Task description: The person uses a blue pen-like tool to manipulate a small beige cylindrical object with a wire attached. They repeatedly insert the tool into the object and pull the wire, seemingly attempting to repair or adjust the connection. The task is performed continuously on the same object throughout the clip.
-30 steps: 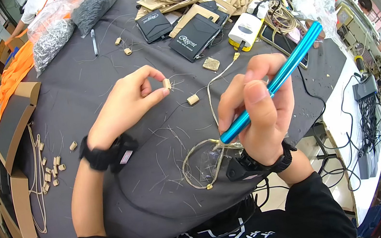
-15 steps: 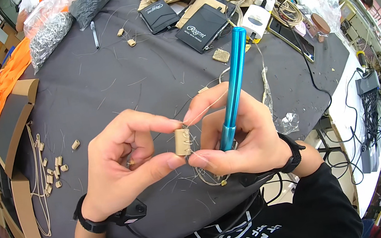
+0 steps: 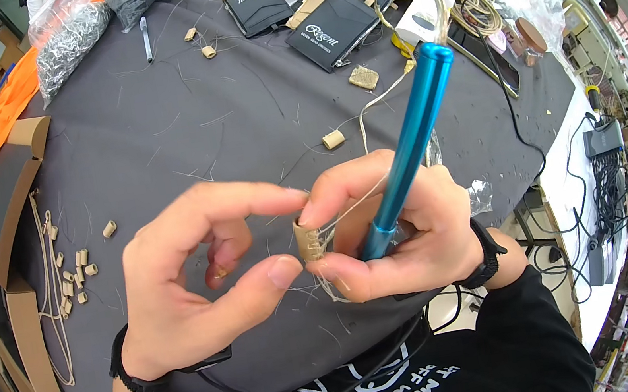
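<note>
A small tan leather-like tube (image 3: 308, 242) with stitching along its right side is pinched upright between the thumb and forefinger of my right hand (image 3: 417, 242). That hand also keeps a metallic blue pen-shaped tool (image 3: 409, 146) in its grip, tilted up to the right; the tool's lower tip is hidden. Pale thread (image 3: 348, 209) runs from the tube toward the right fingers. My left hand (image 3: 188, 270) is open, thumb and forefinger apart. Its forefinger reaches the top of the tube by the right fingertip, and whether they touch I cannot tell. The left thumb is off the tube.
Several loose tan tubes (image 3: 68, 288) lie at left beside looped cord (image 3: 58, 344). Another tube (image 3: 333, 139) sits beyond my hands. Farther back are black wallets (image 3: 331, 33), a wax-like block (image 3: 364, 77), a white device (image 3: 418, 25), a phone (image 3: 490, 63) and a pen (image 3: 146, 39).
The left thumb has come off the tube, and the left hand has opened wider. My right fingers now pinch the tube, which has tilted slightly. The blue tool leans farther right.
</note>
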### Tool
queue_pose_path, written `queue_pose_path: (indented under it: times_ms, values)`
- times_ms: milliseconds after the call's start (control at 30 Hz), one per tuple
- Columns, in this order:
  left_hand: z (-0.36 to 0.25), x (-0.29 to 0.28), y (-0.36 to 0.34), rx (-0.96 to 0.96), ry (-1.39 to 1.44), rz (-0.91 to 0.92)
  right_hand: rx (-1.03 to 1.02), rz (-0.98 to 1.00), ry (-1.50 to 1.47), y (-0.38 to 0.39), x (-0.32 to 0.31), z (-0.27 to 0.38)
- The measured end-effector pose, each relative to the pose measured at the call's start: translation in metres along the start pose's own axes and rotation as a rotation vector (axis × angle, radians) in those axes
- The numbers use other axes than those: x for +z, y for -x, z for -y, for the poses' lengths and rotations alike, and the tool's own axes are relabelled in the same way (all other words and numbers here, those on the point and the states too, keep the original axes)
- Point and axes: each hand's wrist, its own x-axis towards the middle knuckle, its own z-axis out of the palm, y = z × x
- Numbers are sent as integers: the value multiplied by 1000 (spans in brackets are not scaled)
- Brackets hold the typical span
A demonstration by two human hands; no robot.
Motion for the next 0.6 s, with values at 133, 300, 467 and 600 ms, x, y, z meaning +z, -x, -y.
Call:
queue_pose_path:
  times_ms: [133, 300, 467, 600]
  values:
    - [-1, 6, 0, 72, -87, -68, -19, 40, 59, 0, 2, -2]
    - [0, 10, 3, -39, -103, -151, 38, 57, 94, -1, 4, 0]
    - [-1, 6, 1, -61, -43, -81, 25, 0, 116, -1, 3, 0]
    - [6, 3, -3, -101, 167, -25, -67, -61, 101, 1, 3, -5]
